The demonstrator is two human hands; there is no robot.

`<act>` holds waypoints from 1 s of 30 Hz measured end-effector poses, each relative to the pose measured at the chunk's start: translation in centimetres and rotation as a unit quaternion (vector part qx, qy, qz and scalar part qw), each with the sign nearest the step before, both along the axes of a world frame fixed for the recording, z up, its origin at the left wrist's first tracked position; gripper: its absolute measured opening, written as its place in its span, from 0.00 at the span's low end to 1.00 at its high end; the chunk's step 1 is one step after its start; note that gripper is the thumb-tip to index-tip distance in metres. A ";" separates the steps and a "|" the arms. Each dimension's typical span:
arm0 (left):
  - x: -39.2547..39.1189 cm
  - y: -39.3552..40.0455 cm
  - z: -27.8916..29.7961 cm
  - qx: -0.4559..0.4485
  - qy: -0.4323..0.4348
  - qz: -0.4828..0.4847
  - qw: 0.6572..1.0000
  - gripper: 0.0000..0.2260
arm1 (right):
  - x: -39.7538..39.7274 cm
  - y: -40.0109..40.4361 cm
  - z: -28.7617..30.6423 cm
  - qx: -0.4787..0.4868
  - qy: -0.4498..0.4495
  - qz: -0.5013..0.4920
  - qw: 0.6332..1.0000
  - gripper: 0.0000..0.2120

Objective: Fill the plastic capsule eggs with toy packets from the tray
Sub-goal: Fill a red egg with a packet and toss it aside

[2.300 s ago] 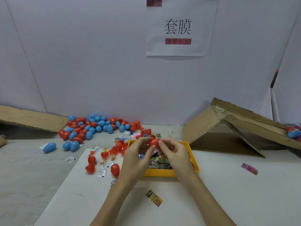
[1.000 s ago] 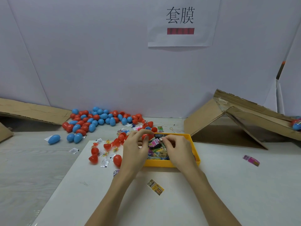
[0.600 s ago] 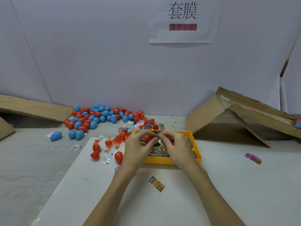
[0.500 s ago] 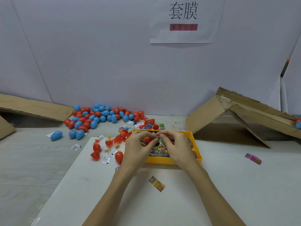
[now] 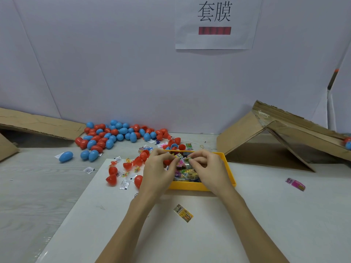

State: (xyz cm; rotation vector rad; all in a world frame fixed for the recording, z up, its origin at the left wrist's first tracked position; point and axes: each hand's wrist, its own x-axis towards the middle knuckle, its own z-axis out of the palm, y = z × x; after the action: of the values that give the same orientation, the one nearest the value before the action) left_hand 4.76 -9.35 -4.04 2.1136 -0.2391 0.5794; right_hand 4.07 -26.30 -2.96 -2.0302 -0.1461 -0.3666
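Both hands hover over the yellow tray (image 5: 228, 168), which holds several colourful toy packets (image 5: 187, 173). My left hand (image 5: 158, 169) grips a red egg half (image 5: 167, 161), mostly hidden by its fingers. My right hand (image 5: 206, 168) pinches a small green packet (image 5: 188, 159) at its fingertips, close beside the left hand. Left of the tray lie several open red egg halves (image 5: 112, 179) and loose small packets (image 5: 124, 184).
A heap of closed red and blue eggs (image 5: 114, 136) lies at the back left. A folded cardboard box (image 5: 275, 137) stands at the right, flat cardboard (image 5: 38, 124) at the far left. One yellow packet (image 5: 183, 215) lies in front of the tray, a pink packet (image 5: 295, 184) to the right.
The whole red egg held in both hands earlier has come apart. My left hand keeps a red half while my right hand has picked a green packet from the tray.
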 end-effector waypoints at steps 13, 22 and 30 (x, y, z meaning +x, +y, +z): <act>-0.2 0.0 0.4 -0.042 -0.098 -0.006 0.994 0.05 | 0.2 -0.1 0.0 0.076 -0.009 -0.052 0.996 0.13; -0.5 -0.2 0.6 0.023 -0.155 -0.112 0.981 0.10 | 0.0 -0.5 0.4 0.244 0.127 0.049 0.960 0.09; -0.5 -0.4 0.9 -0.127 -0.057 -0.100 0.985 0.15 | 0.1 -0.7 0.2 0.234 0.073 0.016 0.969 0.05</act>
State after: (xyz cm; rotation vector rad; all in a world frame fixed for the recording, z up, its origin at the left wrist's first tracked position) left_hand 4.28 -9.75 -3.17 1.7881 -0.4143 0.5794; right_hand 4.22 -27.05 -2.81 -1.5783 0.0017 -0.2047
